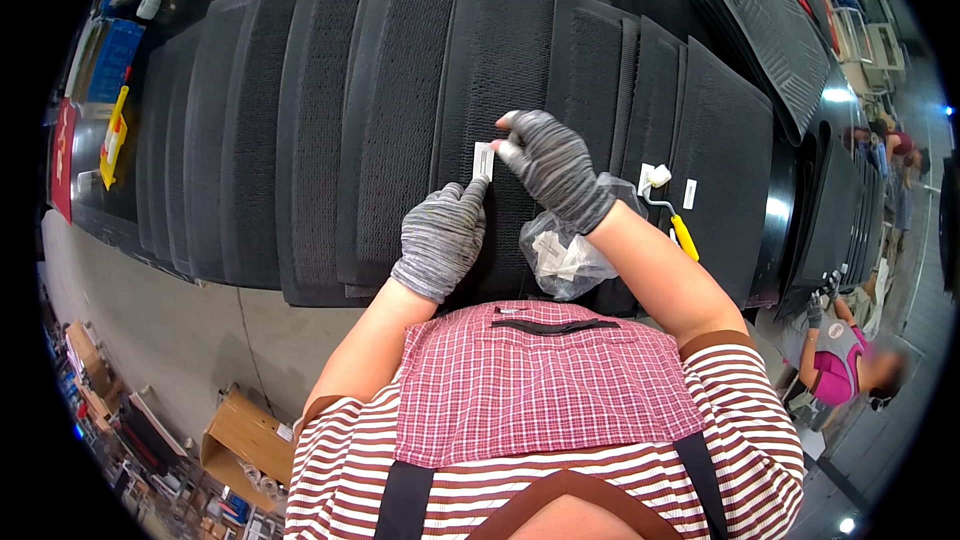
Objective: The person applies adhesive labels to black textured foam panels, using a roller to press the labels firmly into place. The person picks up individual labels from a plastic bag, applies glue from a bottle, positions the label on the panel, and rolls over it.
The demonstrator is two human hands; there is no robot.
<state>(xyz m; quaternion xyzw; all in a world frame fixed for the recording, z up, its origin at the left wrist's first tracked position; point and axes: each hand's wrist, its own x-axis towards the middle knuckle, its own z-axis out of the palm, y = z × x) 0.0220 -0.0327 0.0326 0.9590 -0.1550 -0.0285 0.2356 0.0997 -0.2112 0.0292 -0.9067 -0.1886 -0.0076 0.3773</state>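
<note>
Several black textured mats (400,110) lie overlapping in a row across the table before me. My left hand (441,240), in a grey striped glove, holds the lower end of a small white label (483,161) between its fingertips, against a mat. Just right of the label is my right hand (560,172), gloved alike with bare thumb and index tips. Those two fingers are apart, the thumb tip close to the label's top. Under my right wrist sits a clear plastic bag (566,258) with white labels inside. A small roller with a yellow handle (684,238) rests farther right.
Another white label (690,194) is on the rightmost mat. More black mats (765,40) are stacked at the far right. A yellow tool (114,138) lies at the table's left end. At right, another person (838,365) works beside mats. A cardboard box (246,445) stands on the floor.
</note>
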